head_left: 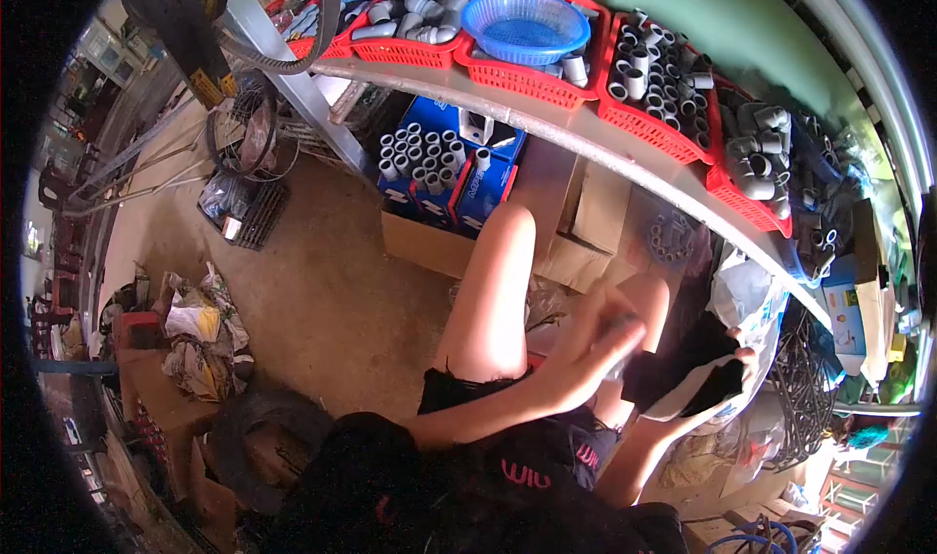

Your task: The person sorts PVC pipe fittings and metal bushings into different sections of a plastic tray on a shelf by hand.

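Note:
My right hand (748,361) is wrapped round a piece of black cloth (719,386) with a pale grey patch, held over my lap on the right; its exact kind does not show. My left hand (619,339) is raised beside the cloth, close to my knee, and motion smears its fingers. Below both hands are my bare legs (491,290) and dark shorts with pink lettering.
Red baskets (405,48) of grey pipe fittings line the shelf (556,115) ahead, one carrying a blue basin (525,25). Underneath stand blue boxes (470,200) with short pipes and cardboard boxes (597,207). Crumpled cloths (203,334) and a black coil (264,447) lie left.

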Demonstrator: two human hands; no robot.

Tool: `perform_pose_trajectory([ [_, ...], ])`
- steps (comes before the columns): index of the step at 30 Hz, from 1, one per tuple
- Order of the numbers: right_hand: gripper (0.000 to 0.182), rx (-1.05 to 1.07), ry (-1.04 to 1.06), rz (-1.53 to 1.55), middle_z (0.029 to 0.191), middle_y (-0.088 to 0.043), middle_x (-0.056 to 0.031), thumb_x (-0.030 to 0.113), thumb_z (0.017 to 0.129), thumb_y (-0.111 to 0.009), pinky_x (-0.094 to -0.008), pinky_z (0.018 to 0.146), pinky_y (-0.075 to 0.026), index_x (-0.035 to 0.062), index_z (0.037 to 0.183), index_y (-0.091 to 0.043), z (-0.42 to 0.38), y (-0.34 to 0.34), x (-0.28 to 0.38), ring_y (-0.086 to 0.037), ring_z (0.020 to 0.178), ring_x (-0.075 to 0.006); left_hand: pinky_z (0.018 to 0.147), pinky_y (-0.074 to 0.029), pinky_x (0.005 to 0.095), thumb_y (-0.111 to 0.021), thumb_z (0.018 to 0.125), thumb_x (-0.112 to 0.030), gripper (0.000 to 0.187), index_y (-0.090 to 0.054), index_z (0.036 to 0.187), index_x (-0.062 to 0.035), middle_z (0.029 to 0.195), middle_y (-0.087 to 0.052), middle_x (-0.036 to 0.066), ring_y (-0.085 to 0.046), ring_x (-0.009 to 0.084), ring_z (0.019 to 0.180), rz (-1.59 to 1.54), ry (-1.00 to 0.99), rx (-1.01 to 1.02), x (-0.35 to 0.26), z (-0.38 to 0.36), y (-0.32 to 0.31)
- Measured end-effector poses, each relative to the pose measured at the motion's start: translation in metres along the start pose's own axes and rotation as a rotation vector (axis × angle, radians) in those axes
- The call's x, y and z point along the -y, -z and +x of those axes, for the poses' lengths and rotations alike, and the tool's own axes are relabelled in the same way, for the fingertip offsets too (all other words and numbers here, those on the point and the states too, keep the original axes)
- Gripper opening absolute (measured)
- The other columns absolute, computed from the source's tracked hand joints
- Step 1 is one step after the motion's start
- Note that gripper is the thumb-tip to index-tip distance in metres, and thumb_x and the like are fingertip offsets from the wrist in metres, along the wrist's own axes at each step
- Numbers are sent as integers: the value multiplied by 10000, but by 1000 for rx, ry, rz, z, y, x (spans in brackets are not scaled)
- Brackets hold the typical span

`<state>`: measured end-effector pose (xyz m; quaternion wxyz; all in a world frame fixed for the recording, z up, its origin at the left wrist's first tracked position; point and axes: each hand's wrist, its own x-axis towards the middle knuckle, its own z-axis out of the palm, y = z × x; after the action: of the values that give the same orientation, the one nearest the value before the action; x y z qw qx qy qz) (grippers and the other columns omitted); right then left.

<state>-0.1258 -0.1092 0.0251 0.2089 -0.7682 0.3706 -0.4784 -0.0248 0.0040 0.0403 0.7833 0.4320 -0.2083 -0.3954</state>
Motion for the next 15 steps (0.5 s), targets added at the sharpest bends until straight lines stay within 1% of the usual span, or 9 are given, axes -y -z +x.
perform_pose_trajectory([
  [2, 305, -9, -46, 495, 1000, -472, -130, 272, 758, -593, -391, 832, -409, 73, 926, -435, -2, -7, 36, -486, 929, -246, 810, -384, 288, -405, 947, -191, 194, -426, 1055, -31, 1002, -474, 92, -476, 137, 913, 192, -125, 3, -12, 1, -2],
  [4, 324, 84, 135, 394, 982, -480, -142, 253, 686, -666, -412, 795, -441, 101, 889, -463, -11, -17, 46, -504, 892, -259, 843, -359, 309, -369, 959, -205, 229, -453, 1065, -20, 995, -477, 108, -467, 158, 931, 482, -371, 49, -1, 0, -10],
  [5, 316, 20, 158, 540, 967, -488, -149, 219, 645, -685, -393, 804, -430, 108, 864, -485, -19, -23, 46, -500, 890, -263, 813, -353, 321, -340, 962, -268, 317, -476, 1081, -8, 970, -473, 117, -461, 187, 904, 301, -354, 75, 12, -3, -12],
  [8, 337, 92, 89, 509, 914, -476, -140, 217, 615, -577, -388, 820, -384, 52, 891, -476, -13, -22, 47, -483, 875, -262, 826, -343, 342, -428, 906, -198, 244, -473, 1055, -10, 978, -447, 148, -451, 262, 906, 318, -313, 78, 5, -7, -6],
  [9, 279, 88, 98, 498, 860, -451, -99, 155, 662, -508, -310, 715, -388, 40, 904, -431, -9, -25, 55, -460, 784, -191, 818, -340, 347, -458, 881, -225, 265, -499, 1029, -10, 943, -470, 150, -459, 265, 885, 328, -273, 28, 3, -10, -8],
  [10, 389, 97, -100, 589, 905, -474, -135, 237, 601, -552, -372, 817, -378, 30, 919, -466, -15, -25, 52, -467, 887, -247, 820, -338, 349, -462, 879, -219, 256, -507, 1018, -9, 925, -479, 148, -461, 265, 878, 416, -288, 13, 1, -13, -8],
  [12, 345, 141, -332, 751, 911, -491, -119, 234, 679, -582, -322, 793, -388, 38, 938, -468, -15, -28, 47, -474, 884, -215, 824, -335, 353, -471, 875, -207, 239, -525, 996, -8, 889, -498, 143, -467, 265, 865, 590, -326, -22, -3, -16, -6],
  [13, 303, 254, -342, 656, 880, -477, -67, 288, 820, -519, -282, 715, -405, 40, 982, -457, -13, -30, 48, -492, 818, -172, 788, -353, 357, -510, 855, -198, 222, -546, 958, -5, 838, -505, 138, -468, 266, 817, 653, -392, -66, -4, -15, -4],
  [15, 230, 238, -789, 1077, 849, -519, -68, 231, 880, -448, -305, 736, -411, 32, 986, -494, -18, -43, 26, -511, 797, -205, 645, -372, 261, -474, 893, -284, 310, -499, 1043, -14, 820, -510, 71, -479, 151, 711, 462, -261, -110, -2, -18, 3],
])
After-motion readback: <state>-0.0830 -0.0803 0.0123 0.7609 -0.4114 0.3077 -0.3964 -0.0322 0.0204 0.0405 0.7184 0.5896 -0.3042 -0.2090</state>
